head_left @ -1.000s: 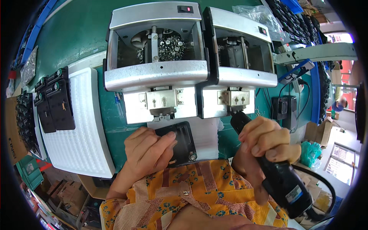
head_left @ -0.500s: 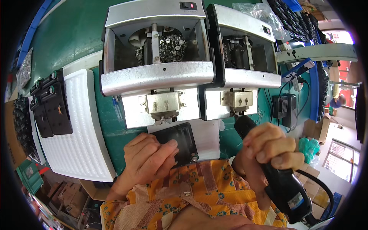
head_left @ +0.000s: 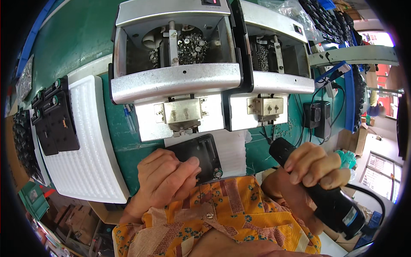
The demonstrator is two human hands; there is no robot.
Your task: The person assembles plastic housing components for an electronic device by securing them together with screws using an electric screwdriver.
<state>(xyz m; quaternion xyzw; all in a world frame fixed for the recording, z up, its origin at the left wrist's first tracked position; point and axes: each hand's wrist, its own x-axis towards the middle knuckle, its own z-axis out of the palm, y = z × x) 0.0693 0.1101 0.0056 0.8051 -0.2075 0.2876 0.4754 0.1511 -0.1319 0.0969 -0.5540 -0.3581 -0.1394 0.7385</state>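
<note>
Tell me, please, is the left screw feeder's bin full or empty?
Partly filled: the left screw feeder has its top open, and a heap of small silver screws lies beside its centre rail.

Clear plastic bag (head_left: 287, 12) of small parts at 1 o'clock, behind the right machine. Brown cardboard box (head_left: 358, 136) at 3 o'clock, floor side. Blue-and-white label band (head_left: 352, 216) around black power tool at 4 o'clock. Small red indicator panel (head_left: 210, 2) at 12 o'clock, atop left machine.
</note>
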